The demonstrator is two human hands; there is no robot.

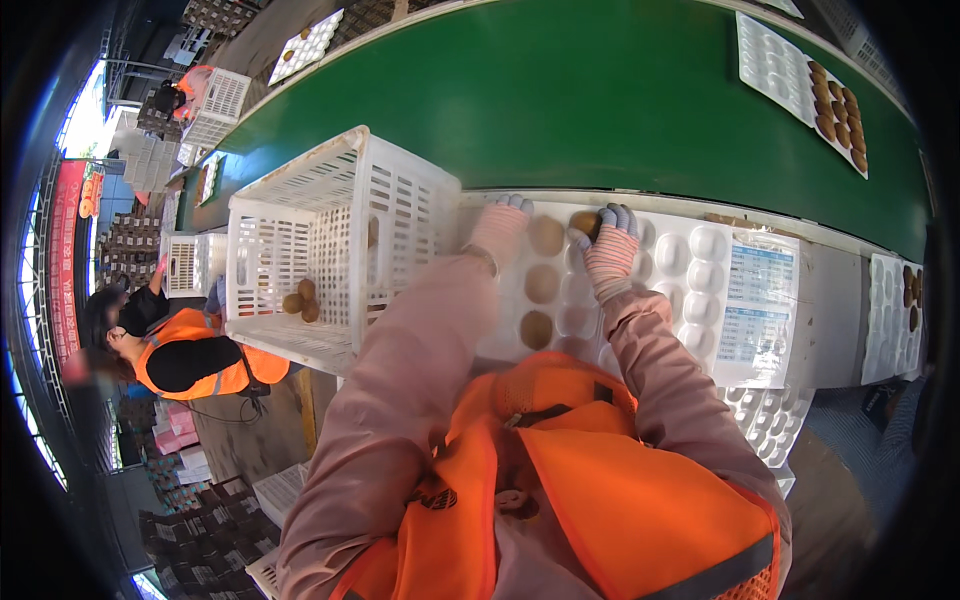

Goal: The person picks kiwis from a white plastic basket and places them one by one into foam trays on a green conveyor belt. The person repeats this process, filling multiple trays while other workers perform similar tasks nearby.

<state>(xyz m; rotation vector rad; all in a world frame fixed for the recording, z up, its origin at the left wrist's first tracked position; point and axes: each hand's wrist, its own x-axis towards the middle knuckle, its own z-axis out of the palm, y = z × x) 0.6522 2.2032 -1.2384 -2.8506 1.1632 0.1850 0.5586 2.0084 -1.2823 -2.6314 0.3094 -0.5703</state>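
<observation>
My right hand, in a striped knit glove, has its thumb and fingers around a kiwifruit at the far edge of a white plastic cavity tray. To the left of it, a column of kiwifruits sits in the tray's cavities. My left hand, gloved alike and blurred, is over the tray's far left corner; whether anything is under its fingers cannot be seen. Beside my left forearm a white plastic crate lies tipped with its mouth towards the left, and a few kiwifruits rest inside.
Beyond the bench runs a green conveyor belt, carrying a partly filled tray at far right. A printed sheet lies right of my tray. More trays are below it. A co-worker in an orange vest stands at left.
</observation>
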